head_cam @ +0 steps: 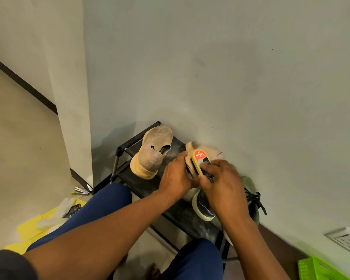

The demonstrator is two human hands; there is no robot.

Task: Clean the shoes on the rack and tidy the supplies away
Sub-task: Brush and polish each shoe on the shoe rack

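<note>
A black shoe rack stands against the grey wall. On its top shelf a tan suede shoe lies with its toe to the wall. My left hand grips a second tan shoe, mostly hidden behind my hands. My right hand presses a yellow Kiwi shoe-shine sponge with an orange label against that shoe. Under my right hand sits a dark sneaker with a white sole, and a grey-green laced sneaker lies beside it.
On the floor at the left lie a yellow cloth, a white glove, a dark packet and a small stapler-like tool. A green plastic basket stands at bottom right, below a wall socket. My knees in blue trousers flank the rack.
</note>
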